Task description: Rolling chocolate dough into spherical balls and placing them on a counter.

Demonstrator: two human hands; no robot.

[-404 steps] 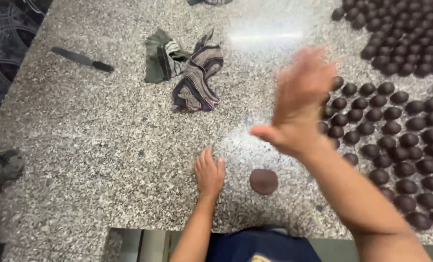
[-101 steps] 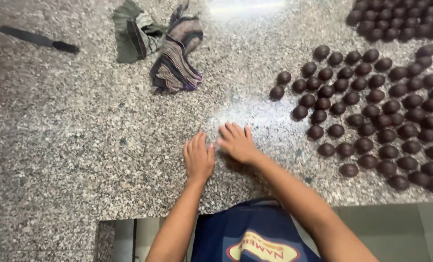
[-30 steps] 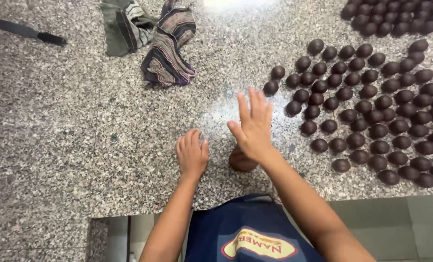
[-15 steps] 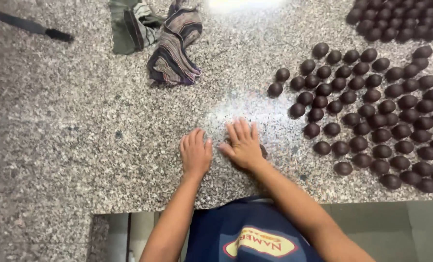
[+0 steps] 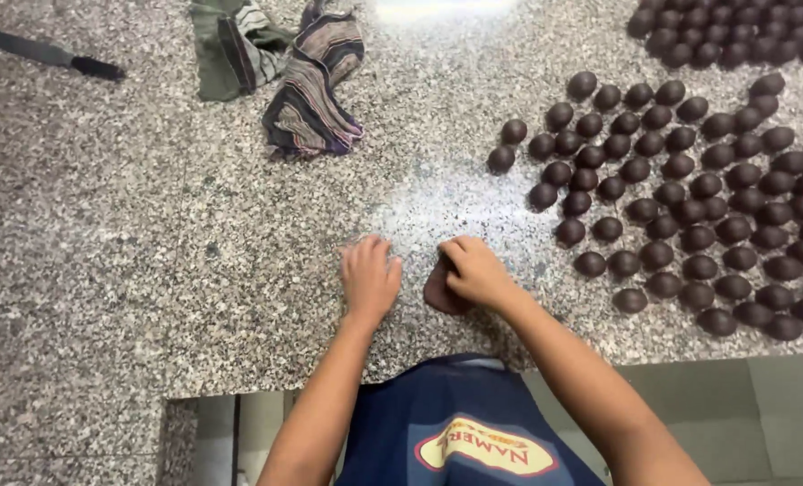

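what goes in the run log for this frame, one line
right hand: on flattened dark dough piece | left hand: flat on granite counter | dough balls: rows at right | striped cloth, knife: far side

We are seeing a broad stretch of bare counter (image 5: 131, 270) lying open to the left of our left hand (image 5: 368, 279), with only the knife (image 5: 46, 54) at the far left edge and the cloths (image 5: 284, 76) bunching at the top blocking that side. To the right of our right hand (image 5: 476, 270), the dark balls (image 5: 690, 189) are crowding the stone in tight rows, leaving just a narrow strip between the nearest ones and the flat dough piece (image 5: 439, 292). Straight ahead of both hands, a clear lane is running up past the cloths.
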